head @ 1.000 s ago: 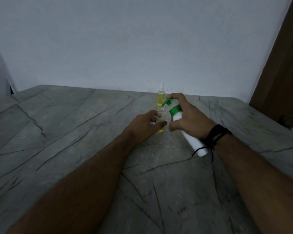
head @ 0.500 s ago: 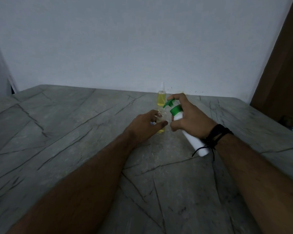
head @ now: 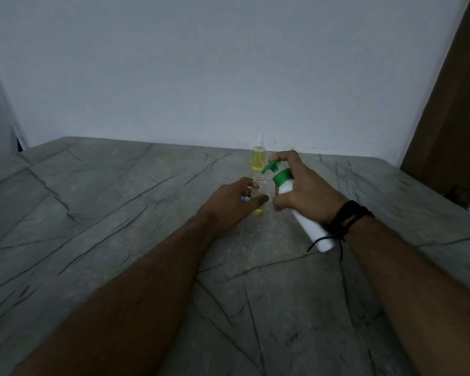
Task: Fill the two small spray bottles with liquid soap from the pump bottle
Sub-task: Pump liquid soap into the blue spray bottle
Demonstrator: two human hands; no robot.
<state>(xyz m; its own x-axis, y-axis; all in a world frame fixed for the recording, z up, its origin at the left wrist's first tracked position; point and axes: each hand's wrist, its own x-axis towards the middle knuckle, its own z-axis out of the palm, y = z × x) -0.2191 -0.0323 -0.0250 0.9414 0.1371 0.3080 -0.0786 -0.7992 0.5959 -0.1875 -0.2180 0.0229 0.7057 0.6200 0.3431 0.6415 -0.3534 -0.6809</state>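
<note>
— Starting with the worktop (head: 120, 213): it is bare stone, so anything spilled there would spread and stay slick. What holds what?

— The right hand (head: 304, 196) is wrapped round the pump bottle (head: 307, 226), tilted with its base toward the person, one finger on the green pump head (head: 273, 167). The left hand (head: 228, 206) is closed round the open spray bottle (head: 259, 195), which stands on the worktop with a little yellow soap at its bottom.

— And the other one?

— The far spray bottle (head: 258, 158) stands just behind, capped and nearly full of yellow, so I judge it done.

— The risk, then?

— The spout tip sits right over the open bottle's narrow neck (head: 260, 177). I think a hard press could swing the tilted bottle, and the soap would run down the outside onto the fingers. A slippery grip on so light a bottle might tip it.

— Anything smaller?

— The black wrist cord (head: 323, 240) dangles by the pump bottle's base; it could drag through a spill.
</note>
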